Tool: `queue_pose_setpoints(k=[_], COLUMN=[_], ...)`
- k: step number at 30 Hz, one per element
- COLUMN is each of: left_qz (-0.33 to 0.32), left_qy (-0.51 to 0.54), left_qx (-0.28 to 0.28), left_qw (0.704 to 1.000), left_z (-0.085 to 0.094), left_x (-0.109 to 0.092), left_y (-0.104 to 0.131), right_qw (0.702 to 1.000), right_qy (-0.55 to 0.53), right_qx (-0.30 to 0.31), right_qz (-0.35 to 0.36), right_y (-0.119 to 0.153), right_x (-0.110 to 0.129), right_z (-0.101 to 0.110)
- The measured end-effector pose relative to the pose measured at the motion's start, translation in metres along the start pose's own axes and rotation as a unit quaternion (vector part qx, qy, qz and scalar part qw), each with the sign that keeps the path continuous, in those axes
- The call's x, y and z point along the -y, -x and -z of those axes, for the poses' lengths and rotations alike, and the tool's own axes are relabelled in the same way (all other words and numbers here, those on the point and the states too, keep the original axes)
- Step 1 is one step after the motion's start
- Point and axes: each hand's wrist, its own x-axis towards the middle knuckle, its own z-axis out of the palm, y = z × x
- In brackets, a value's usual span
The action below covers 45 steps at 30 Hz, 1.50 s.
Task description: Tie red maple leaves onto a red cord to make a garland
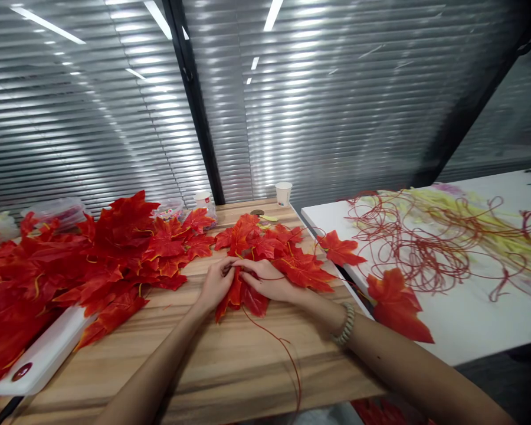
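Bare forearms (153, 360) nearest, left hand (219, 281) and right hand (266, 279) pinching a lobed red artificial maple leaf (234, 293) at the brown wood-grain surface's (230, 366) middle, seemingly to steady it, thin red cord (298, 381) trailing to the surface's near edge, loose leaves (124, 236) heaped along its left, likely for reach.

- Near side of the red leaf cluster (278, 242): passage over bare wooden tabletop (243, 372) between the left forearm (159, 360) and right forearm (371, 336); a loose cord (287, 347) crosses it.
- Left of the cluster: narrow wood lane, bounded by a raised leaf heap (124, 236).
- Right of the cluster: a single leaf (340, 249) bridges the table gap; tangled cord (425, 260) obstructs the white tabletop (460, 330) beyond.
- Behind the cluster: a paper cup (284, 193) stands before the blinds (314, 118), which limit reach.
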Motion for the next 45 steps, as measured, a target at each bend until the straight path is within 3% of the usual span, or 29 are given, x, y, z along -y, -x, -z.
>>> queue_pose_setpoints(k=[17, 32, 45], left_qz=[-0.032, -0.015, 0.075], left_qy=[-0.115, -0.044, 0.13], left_qx=[0.031, 0.019, -0.127], left_qw=[0.992, 0.999, 0.98], left_z=[0.001, 0.002, 0.004], left_x=[-0.002, 0.004, -0.007], left_y=[0.003, 0.001, -0.001], right_qw=[0.999, 1.0, 0.996], right_qy=[0.005, 0.011, 0.004], right_qx=[0.039, 0.026, -0.083], right_qz=[0.005, 0.01, -0.043], right_y=[-0.001, 0.0, -0.001], right_x=[-0.003, -0.002, 0.002], right_z=[0.0, -0.001, 0.001])
